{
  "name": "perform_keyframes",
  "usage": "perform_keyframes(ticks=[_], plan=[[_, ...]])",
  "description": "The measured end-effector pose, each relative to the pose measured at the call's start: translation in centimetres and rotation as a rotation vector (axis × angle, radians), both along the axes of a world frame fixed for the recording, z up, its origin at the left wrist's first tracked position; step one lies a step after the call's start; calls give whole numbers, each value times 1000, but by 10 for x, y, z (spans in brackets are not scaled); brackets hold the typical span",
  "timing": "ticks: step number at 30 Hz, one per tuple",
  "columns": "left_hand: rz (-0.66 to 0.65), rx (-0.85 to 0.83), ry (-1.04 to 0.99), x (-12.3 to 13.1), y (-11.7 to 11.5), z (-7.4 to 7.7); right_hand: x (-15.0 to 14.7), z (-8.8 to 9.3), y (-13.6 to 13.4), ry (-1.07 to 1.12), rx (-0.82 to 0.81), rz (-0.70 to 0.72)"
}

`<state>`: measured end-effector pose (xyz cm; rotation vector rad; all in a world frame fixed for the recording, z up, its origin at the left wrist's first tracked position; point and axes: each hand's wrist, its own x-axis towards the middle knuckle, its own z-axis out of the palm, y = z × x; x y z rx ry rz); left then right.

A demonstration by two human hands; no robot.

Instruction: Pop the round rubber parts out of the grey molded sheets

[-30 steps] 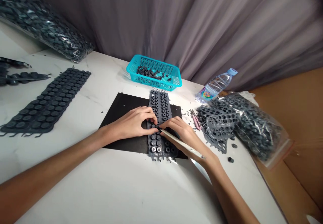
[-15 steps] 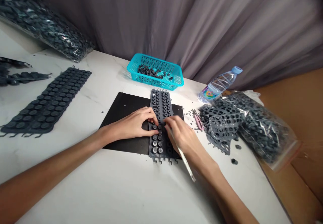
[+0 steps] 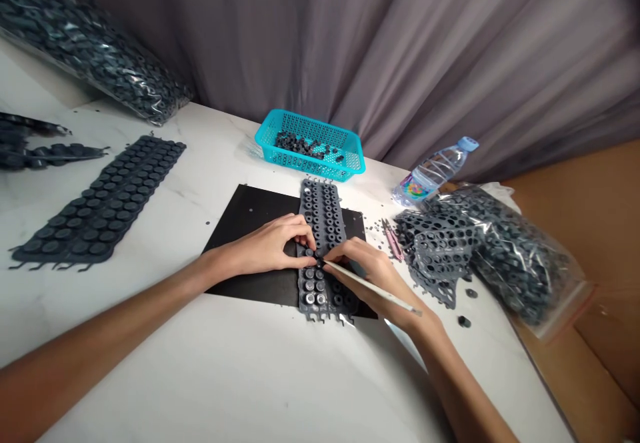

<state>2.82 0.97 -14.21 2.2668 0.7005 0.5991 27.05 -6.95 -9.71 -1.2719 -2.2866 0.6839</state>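
Observation:
A dark grey rubber strip point(image 3: 324, 211) with rows of holed studs lies lengthwise over a flat black board point(image 3: 245, 230). Round caps point(image 3: 315, 286) cover several studs at its near left part. My left hand point(image 3: 275, 246) reaches over the board, its thumb and curled fingertips closed against the strip around the uppermost caps. In my right hand point(image 3: 373, 270) is a thin white stick point(image 3: 383, 291), pinched near its front end, with the tip beside the left fingertips. The stick's tip and whatever it touches are too small to make out.
A turquoise basket point(image 3: 310, 165) of small dark parts stands at the back. Another capped strip point(image 3: 100, 203) lies left. Rightward are pink snips point(image 3: 393, 240), a plastic bottle point(image 3: 434, 171), perforated rubber sheets point(image 3: 440, 250) and a bag of parts point(image 3: 530, 263). A second bag point(image 3: 95, 56) lies far left.
My right hand has turned, and the stick now lies flatter, its rear end swung up and rightward. My left hand stays at nearly the same place on the strip. The view has shifted slightly.

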Motion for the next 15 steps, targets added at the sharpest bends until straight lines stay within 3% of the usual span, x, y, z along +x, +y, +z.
perform_keyframes(ticks=[15], plan=[[1,12,-7,1,-1,2,-3,-2,0,-160,118,14]])
